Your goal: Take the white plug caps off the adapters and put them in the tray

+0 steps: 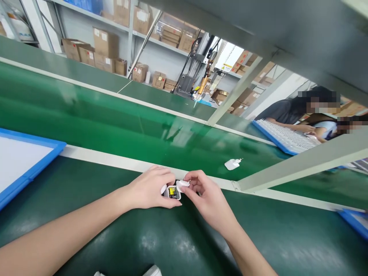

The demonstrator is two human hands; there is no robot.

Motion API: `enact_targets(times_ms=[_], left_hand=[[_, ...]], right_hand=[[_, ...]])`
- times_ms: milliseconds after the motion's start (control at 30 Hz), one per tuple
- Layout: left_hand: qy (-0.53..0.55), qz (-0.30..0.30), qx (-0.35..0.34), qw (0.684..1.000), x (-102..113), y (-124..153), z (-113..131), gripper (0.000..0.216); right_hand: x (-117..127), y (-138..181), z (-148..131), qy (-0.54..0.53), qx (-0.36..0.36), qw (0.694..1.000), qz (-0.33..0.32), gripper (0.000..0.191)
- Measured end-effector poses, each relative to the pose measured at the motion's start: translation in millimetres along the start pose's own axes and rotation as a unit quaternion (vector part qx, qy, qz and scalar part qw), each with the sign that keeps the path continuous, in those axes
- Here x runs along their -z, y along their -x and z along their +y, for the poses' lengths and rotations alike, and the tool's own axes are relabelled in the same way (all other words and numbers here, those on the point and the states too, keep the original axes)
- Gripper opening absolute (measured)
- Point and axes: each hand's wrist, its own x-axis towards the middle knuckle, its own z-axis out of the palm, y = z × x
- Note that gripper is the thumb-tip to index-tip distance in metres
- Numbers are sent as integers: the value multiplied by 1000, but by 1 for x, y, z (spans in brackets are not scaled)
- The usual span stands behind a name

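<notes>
green worktop (pixel 120 234); white housing (pixel 167 193) in left hand (pixel 152 188); green belt (pixel 115 128), cartons (pixel 105 43) beyond.

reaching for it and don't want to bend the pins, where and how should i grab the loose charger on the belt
Grip the charger by its chunky white end, probably coming from the left; it lies on the belt with its thin pins pointing right, leaving that end clear.

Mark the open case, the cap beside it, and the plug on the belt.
Open case (pixel 166 193): head view, white side wall.
Cap (pixel 182 184): head view, white body.
Plug (pixel 231 165): head view, white body.
</notes>
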Motion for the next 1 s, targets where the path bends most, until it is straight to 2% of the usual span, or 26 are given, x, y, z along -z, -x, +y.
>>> enact_targets(times_ms=[133,233,333,500,567,667,800,900,1000], left_hand=[[9,18,27,999,-7,0,7,25],[-18,48,39,998,-14,0,14,14],[-21,65,54,996,-17,2,15,13],[91,-13,73,993,-7,4,11,31],[112,-35,55,992,-4,3,9,28],[111,-28,71,991,-6,2,8,31],[88,-1,115,989,-12,2,14,41],[69,11,105,992,-14,1,17,37],[68,4,95,993,-14,1,18,38]], right_hand=[[2,3,-8,-13,-1,1000,5,23],[1,4,-13,66,37,996,-36,15],[0,5,-13,117,55,989,-68,16],[6,3,-6,19,8,992,-126,20],[7,2,-4,-35,-13,990,-138,24],[7,3,-5,-45,-23,993,-108,24],[5,5,-12,80,7,993,-82,20],[3,7,-15,134,36,988,-74,21],[3,8,-15,139,44,987,-64,19]])
